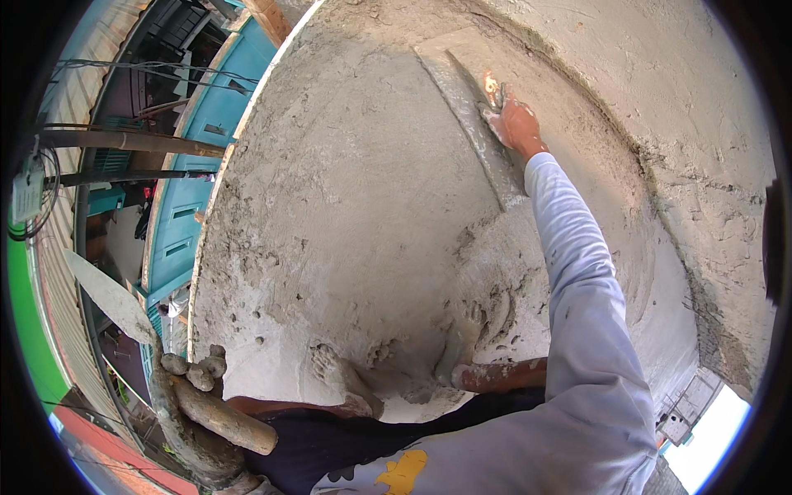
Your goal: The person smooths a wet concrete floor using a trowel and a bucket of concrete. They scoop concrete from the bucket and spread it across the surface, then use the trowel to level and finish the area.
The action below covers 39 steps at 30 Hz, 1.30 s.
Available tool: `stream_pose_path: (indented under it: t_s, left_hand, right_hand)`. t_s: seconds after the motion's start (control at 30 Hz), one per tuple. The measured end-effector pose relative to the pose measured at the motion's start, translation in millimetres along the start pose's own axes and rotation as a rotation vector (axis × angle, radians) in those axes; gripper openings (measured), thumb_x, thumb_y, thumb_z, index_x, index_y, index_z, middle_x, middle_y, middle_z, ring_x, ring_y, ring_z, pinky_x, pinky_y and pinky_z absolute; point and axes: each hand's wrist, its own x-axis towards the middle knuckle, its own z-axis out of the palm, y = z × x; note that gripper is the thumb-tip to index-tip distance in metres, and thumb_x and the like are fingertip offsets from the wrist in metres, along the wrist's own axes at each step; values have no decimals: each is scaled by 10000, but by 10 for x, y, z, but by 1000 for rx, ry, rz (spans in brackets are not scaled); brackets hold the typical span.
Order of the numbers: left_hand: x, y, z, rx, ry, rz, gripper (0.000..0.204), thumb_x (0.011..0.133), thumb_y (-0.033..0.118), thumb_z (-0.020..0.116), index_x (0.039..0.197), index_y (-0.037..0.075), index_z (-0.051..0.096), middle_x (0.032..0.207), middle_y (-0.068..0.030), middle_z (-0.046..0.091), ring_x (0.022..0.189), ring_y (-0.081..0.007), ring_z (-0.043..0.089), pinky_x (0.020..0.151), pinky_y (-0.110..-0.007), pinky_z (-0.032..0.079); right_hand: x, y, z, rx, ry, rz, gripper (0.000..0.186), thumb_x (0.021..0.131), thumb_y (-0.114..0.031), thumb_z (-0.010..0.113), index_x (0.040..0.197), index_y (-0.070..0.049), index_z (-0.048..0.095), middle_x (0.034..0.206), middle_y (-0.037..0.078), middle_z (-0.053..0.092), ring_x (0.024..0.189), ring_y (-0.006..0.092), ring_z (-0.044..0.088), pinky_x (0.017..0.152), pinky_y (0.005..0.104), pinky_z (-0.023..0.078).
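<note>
My right hand (516, 124) is stretched far forward, closed round the handle of a long, cement-smeared plastering float (464, 103). The float's straight left edge lies along the wet grey mortar (346, 173). At the lower left, my left hand (198, 433) is thickly coated with mortar. Its fingers are wrapped round the wooden handle (231, 414) of a pointing trowel, and the trowel blade (111, 293) points up and to the left, away from the mortar.
My bare, mortar-covered feet (338, 371) stand on the near part of the slab. A rough plastered wall (701, 107) curves along the right. Beyond the slab's left edge (202, 214) lie a drop, turquoise panels (186, 198), pipes (132, 142), cables and corrugated roofing (78, 305).
</note>
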Motion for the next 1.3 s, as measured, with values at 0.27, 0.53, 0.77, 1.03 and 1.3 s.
stream_pose_path:
  t_s: [0.27,0.53,0.77,1.03,1.3]
  left_hand:
    - [37,64,-74,-44,-248,22,397,1014,330,417,1188,-23,470,932,-94,473,910,-207,501,1001,-478,415]
    - [75,173,-11,2,-66,-51,750,936,455,526,1397,-93,305,1017,-61,444,808,-216,545,994,-519,419]
    - [88,151,-148,-148,89,-97,419,969,372,495,1109,-23,476,823,-79,515,737,-233,552,1014,-537,383]
    - [215,237,-554,-257,91,-72,355,982,356,471,1023,3,478,714,-104,518,753,-289,557,1034,-551,332]
    - [302,259,-587,-229,64,-134,358,988,356,456,1041,3,480,714,-113,520,737,-292,549,1039,-547,323]
  right_hand:
    - [292,973,356,296,127,145,770,878,-533,562,1202,161,485,1117,364,583,1089,454,573,917,459,458]
    - [-184,-907,369,139,8,-236,738,890,-497,552,1222,156,467,1137,351,578,1111,448,558,961,468,428]
    - [1046,-1307,-72,262,161,13,667,898,-489,536,1096,147,572,1063,333,622,1044,428,609,925,456,469]
    - [600,-1102,-68,13,126,-64,696,902,-496,514,1128,162,543,1093,361,596,1079,437,591,942,456,457]
    - [604,-1685,223,90,45,-105,686,898,-500,521,1070,162,568,1070,363,601,1035,455,600,897,457,482]
